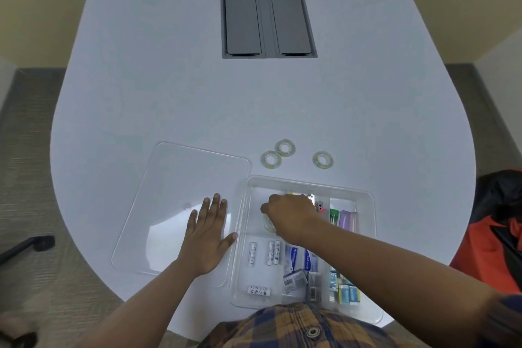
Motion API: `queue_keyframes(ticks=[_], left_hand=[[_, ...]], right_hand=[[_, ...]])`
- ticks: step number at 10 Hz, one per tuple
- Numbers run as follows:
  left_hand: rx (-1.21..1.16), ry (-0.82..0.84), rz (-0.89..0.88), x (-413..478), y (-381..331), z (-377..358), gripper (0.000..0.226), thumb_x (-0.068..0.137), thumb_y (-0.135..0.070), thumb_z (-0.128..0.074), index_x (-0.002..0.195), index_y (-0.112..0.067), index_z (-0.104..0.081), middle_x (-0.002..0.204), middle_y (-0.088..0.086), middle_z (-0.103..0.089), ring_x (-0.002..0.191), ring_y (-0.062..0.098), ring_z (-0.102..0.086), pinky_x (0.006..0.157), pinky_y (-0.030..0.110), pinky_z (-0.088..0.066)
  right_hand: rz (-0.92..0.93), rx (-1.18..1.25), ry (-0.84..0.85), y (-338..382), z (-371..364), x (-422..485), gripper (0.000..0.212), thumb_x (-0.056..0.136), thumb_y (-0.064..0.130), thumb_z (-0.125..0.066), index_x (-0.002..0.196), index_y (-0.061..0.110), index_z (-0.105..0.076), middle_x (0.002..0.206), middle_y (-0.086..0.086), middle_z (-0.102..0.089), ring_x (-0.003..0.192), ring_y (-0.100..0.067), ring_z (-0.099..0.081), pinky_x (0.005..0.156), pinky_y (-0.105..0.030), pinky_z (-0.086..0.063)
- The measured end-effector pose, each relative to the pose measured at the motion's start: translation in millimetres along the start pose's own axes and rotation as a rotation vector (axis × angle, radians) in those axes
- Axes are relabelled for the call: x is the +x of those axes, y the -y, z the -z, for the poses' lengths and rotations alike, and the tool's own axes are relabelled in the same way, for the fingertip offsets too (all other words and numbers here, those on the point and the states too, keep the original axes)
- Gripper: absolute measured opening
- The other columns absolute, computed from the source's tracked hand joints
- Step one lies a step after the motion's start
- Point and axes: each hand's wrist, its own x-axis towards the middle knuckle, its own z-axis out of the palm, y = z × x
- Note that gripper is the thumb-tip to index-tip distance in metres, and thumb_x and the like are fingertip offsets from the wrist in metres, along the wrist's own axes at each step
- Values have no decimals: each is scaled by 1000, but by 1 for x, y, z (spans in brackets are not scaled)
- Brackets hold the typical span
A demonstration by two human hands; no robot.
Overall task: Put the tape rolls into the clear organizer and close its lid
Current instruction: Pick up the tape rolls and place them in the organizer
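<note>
Item: clear organizer [367, 200], open, on the white worktop [169, 93] at the near edge; all places below are given from it. Lid [169, 192]: clear, flat on the worktop just beside the organizer's left wall, with the left hand [207, 237] pressed flat on its near right part, fingers spread, its grip released and holding nothing. Right hand [291, 215]: inside the organizer's far left compartment, its grip closed around a tape roll [267, 224], of which only a pale curved edge shows under the fingers; whether the roll already rests on the floor of the compartment cannot be told. Tape rolls outstanding: three, lying flat on the worktop just beyond the organizer's far wall, namely a left roll [271, 159], a middle roll [285, 148] touching or nearly touching it, and a right roll [323, 159] set apart. Other contents: batteries [272, 253] in the near left compartment, small boxes [295, 281] nearer the centre, coloured tubes [348, 220] at the far right. Handling note, as judgement: set the held roll flat against a corner of the compartment, leaving room for the other three; stack flat, below the rim, so the lid seats.
</note>
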Motion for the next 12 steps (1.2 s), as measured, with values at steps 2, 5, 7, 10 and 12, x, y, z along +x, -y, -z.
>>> queue_keyframes(ticks=[2,5,7,10,12], left_hand=[[-13,-3,-2,0,0,-1,86,79,-75,10,146,-22,22,156,-3,27,143,16,27,116,40,13],[-1,9,1,0,0,-1,86,77,-76,14,144,-23,27,155,-3,31,142,15,30,116,40,13],[-1,10,4,0,1,-1,85,77,-75,13,144,-24,27,155,-4,31,142,16,30,117,41,12],[-1,-12,-1,1,3,-4,82,82,-74,8,146,-25,23,157,-4,27,144,15,28,118,41,11],[-12,-16,0,0,3,-4,83,82,-74,7,147,-23,20,158,-3,24,144,15,26,118,41,10]], right_hand=[[-14,-19,5,1,-6,5,36,80,11,-70,112,14,-56,104,-6,-58,90,-29,-63,56,-33,-35],[-22,156,-7,-10,-14,4,50,80,21,-71,127,18,-52,119,-5,-59,105,-30,-61,72,-38,-48],[-54,183,21,-12,-15,2,48,81,24,-68,127,19,-53,120,-6,-59,105,-31,-61,78,-43,-53],[-78,340,-71,-20,-8,-1,45,85,36,-65,127,25,-54,125,-1,-60,111,-27,-59,88,-40,-49],[-263,553,-402,-63,11,2,27,85,35,-63,110,26,-64,114,3,-64,101,-20,-61,79,-34,-49]])
